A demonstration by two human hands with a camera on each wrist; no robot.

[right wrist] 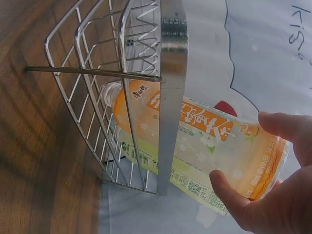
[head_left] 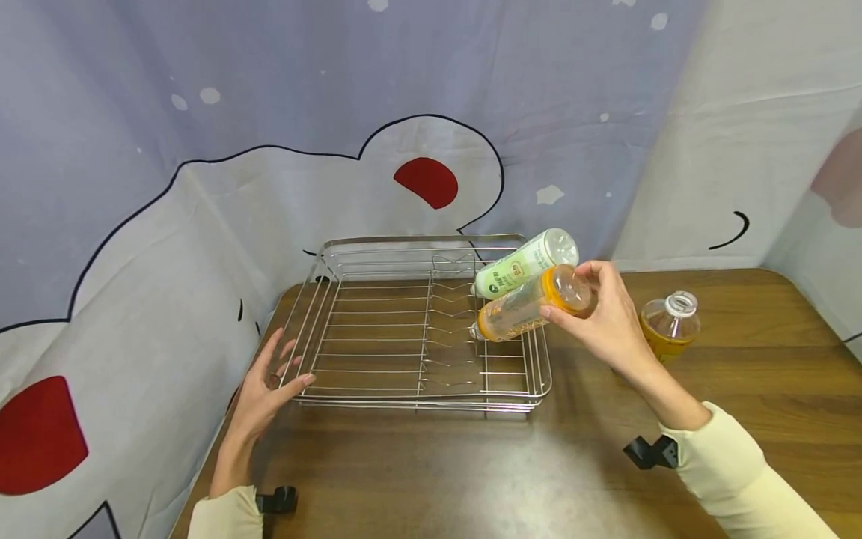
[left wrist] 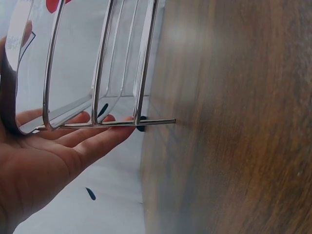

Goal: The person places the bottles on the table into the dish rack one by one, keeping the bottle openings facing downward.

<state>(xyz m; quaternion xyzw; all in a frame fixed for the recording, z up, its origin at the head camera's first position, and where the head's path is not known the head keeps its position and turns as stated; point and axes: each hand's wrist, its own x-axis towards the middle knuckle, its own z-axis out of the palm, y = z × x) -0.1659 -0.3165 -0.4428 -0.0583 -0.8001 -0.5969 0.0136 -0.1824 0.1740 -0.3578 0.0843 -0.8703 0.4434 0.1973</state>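
A wire dish rack [head_left: 377, 400] stands on the wooden table. My left hand [head_left: 263, 393] holds its front left corner, thumb over the rim and fingers along the side wires. In my right hand [head_left: 606, 318] is a clear plastic bottle with an orange label [head_left: 515, 307], gripped near its base between thumb and fingers. It tilts neck-down into the rack's right section, its neck among the wires in the right wrist view. Just behind it, a bottle with a pale green label [head_left: 518, 266] leans the same way in the rack.
To the right, a bottle with yellow contents or label [head_left: 670, 322] stands upright and uncapped, partly behind my right wrist. A patterned cloth [head_left: 377, 195] hangs behind the rack and along the left side. Wavy wire dividers [head_left: 447, 344] run through the rack.
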